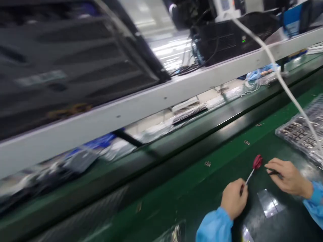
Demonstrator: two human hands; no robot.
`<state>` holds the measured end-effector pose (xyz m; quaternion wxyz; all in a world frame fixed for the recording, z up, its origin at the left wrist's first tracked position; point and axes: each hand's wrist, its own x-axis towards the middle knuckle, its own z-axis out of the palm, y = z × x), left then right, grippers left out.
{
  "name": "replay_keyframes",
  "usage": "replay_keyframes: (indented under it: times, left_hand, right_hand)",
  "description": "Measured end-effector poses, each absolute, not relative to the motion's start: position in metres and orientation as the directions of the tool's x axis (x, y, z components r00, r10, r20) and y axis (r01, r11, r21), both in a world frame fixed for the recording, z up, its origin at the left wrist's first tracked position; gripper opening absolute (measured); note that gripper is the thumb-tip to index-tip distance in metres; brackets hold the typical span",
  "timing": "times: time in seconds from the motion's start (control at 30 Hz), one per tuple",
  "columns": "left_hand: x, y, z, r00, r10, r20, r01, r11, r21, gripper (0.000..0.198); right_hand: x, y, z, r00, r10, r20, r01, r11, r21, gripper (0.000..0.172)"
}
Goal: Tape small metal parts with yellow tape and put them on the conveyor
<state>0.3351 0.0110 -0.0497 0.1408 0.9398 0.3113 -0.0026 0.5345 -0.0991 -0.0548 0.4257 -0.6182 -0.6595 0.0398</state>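
Note:
My left hand (234, 197) is closed around the lower end of a thin, pale rod with a red, bulb-shaped end (257, 161). Blur hides what kind of thing it is; a dark bit also shows between the fingers. To the right, my right hand (290, 177) pinches a small black stick-like piece (274, 172), its fingertips close to the red end but apart from it. Below and between the hands, a clear plastic sheet or bag (270, 202) lies on the dark work surface, reflecting light.
A clear compartment tray (297, 134) of small metal parts stands at the right. Small metal pieces (207, 164) lie along the green strip. A white cable (285, 82) hangs down in front of the tray. Beyond runs a pale shelf beam (151, 95) carrying dark equipment.

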Motion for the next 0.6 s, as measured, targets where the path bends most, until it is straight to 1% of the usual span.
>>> replay_keyframes:
  times: [0.07,0.13,0.27,0.3,0.37,0.43,0.5,0.57,0.6]
  left_hand:
    - [0.366,0.009,-0.059,0.797,0.595,-0.103,0.600,-0.762,0.243,0.018]
    - [0.392,0.006,-0.068,0.794,0.596,-0.115,0.605,-0.762,0.229,0.019]
    - [0.416,-0.004,-0.081,0.787,0.602,-0.133,0.615,-0.752,0.238,0.022]
    - [0.414,-0.003,-0.082,0.777,0.615,-0.135,0.627,-0.738,0.248,0.023]
    - [0.399,0.012,-0.080,0.734,0.666,-0.133,0.673,-0.690,0.266,0.027]
    - [0.372,0.042,-0.074,0.647,0.753,-0.117,0.751,-0.604,0.268,0.029]
    - [0.338,0.085,-0.066,0.502,0.861,-0.081,0.845,-0.468,0.257,0.026]
    - [0.306,0.131,-0.060,0.315,0.948,-0.054,0.922,-0.292,0.256,0.027]
    - [0.292,0.152,-0.058,0.222,0.974,-0.051,0.943,-0.202,0.263,0.027]
  right_hand:
    - [0.542,-0.108,-0.061,0.221,0.839,0.497,0.776,0.157,-0.610,0.020]
    - [0.543,-0.113,-0.068,0.275,0.837,0.474,0.761,0.112,-0.639,0.017]
    - [0.532,-0.117,-0.072,0.306,0.863,0.403,0.667,0.107,-0.737,0.013]
    - [0.528,-0.117,-0.071,0.312,0.876,0.369,0.628,0.101,-0.772,0.014]
    - [0.521,-0.116,-0.068,0.331,0.895,0.297,0.544,0.076,-0.836,0.023]
    - [0.512,-0.115,-0.067,0.369,0.901,0.227,0.460,0.035,-0.887,0.031]
    - [0.500,-0.113,-0.069,0.419,0.899,0.125,0.345,-0.030,-0.938,0.036]
    - [0.486,-0.108,-0.076,0.424,0.905,-0.032,0.155,-0.108,-0.982,0.039]
    - [0.479,-0.105,-0.081,0.387,0.915,-0.112,0.041,-0.138,-0.990,0.040]
